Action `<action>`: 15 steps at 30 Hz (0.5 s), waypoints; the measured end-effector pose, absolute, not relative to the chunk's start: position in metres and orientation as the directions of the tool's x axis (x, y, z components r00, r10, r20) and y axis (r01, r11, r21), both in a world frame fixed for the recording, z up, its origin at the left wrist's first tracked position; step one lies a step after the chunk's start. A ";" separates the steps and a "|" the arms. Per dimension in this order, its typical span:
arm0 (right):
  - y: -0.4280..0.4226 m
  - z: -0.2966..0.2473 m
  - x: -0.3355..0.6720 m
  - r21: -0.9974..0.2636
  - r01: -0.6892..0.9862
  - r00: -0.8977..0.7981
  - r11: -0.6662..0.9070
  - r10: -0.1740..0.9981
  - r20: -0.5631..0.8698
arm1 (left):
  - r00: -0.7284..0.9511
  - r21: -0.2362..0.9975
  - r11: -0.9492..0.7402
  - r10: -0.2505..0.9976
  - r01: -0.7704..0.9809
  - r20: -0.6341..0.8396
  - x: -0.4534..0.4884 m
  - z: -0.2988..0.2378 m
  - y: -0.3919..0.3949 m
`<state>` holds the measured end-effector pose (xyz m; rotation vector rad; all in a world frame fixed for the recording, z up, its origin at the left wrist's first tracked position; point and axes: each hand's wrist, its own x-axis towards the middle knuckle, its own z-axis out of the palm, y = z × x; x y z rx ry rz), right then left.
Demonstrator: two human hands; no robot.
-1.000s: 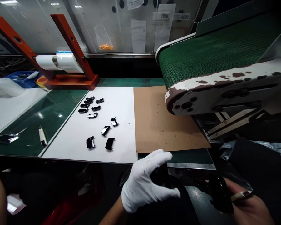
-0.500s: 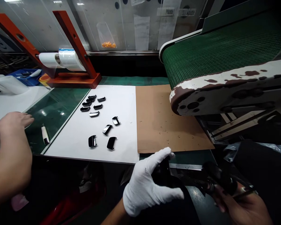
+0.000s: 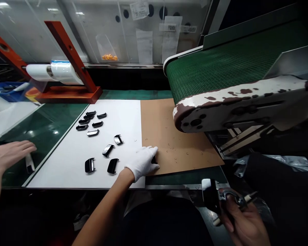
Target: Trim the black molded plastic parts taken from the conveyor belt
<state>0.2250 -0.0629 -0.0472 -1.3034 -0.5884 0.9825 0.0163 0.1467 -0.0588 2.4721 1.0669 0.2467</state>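
Observation:
My left hand (image 3: 143, 160), in a white glove, lies on the table where the white sheet (image 3: 66, 164) meets the brown cardboard (image 3: 174, 136). Its fingers are curled over a small black plastic part (image 3: 154, 160), pressing it to the surface. My right hand (image 3: 242, 220), bare, is low at the right below the table edge. It grips a glossy black part (image 3: 210, 195) together with a small cutting tool (image 3: 233, 198). Several more black parts (image 3: 92, 123) lie scattered on the white sheet, the nearest one (image 3: 112, 165) just left of my gloved hand.
A green conveyor belt (image 3: 220, 68) with a chipped white end overhangs the cardboard at right. An orange stand holding film rolls (image 3: 59, 70) stands at the back left. Another person's bare hand (image 3: 10, 153) rests on the green mat beside a white-handled knife (image 3: 29, 163).
My gloved left hand has moved up from below the table edge onto the sheet and cardboard seam with a black part. My right hand has turned its black part upward. The other person's hand slid right.

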 end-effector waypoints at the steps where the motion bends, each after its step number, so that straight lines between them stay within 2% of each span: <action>1: -0.061 -0.047 0.223 -0.963 -0.268 0.487 -0.028 0.859 -0.160 | 0.689 0.446 -0.612 0.725 0.653 -0.012 0.016 -0.060 0.147; 5: -0.055 -0.047 0.219 -0.966 -0.255 0.466 -0.029 0.872 -0.150 | 0.669 0.455 -0.605 0.742 0.653 0.027 0.017 -0.045 0.122; 7: -0.053 -0.048 0.218 -0.970 -0.239 0.446 -0.041 0.883 -0.147 | 0.685 0.520 -0.606 0.726 0.602 0.053 0.021 -0.033 0.099; 11: -0.053 -0.048 0.215 -0.981 -0.182 0.374 -0.068 0.918 -0.133 | 0.752 0.785 -0.552 0.635 0.282 0.176 0.037 -0.015 0.058; 13: -0.052 -0.046 0.214 -0.989 -0.121 0.314 -0.085 0.942 -0.119 | 0.760 0.839 -0.529 0.596 0.128 0.259 0.046 -0.012 0.048; 15: -0.052 -0.043 0.213 -0.995 -0.043 0.256 -0.095 0.961 -0.102 | 0.762 0.852 -0.521 0.575 0.060 0.298 0.053 -0.013 0.044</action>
